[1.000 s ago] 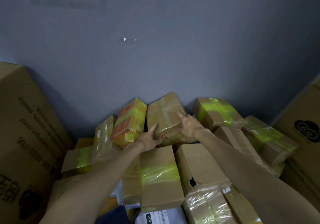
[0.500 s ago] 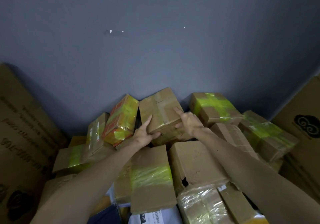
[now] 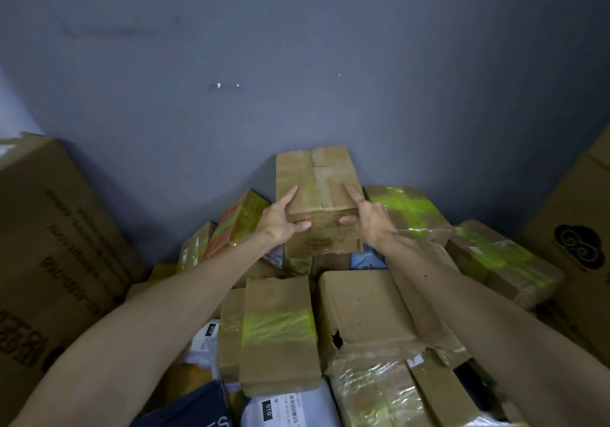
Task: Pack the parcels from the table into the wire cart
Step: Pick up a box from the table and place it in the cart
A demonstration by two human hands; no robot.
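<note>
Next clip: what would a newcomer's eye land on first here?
At centre, the left hand and right hand grip a plain brown box high before the grey wall. Beneath it sprawls a heap of parcels, several banded with bright yellow-green tape.

Both hands are on the brown box atop the pile, hard by the grey wall. The left hand grips its nine o'clock corner and the right hand its three o'clock corner, thumbs on the near face. A green-taped parcel sits at its three o'clock, an orange box at nine.
</note>
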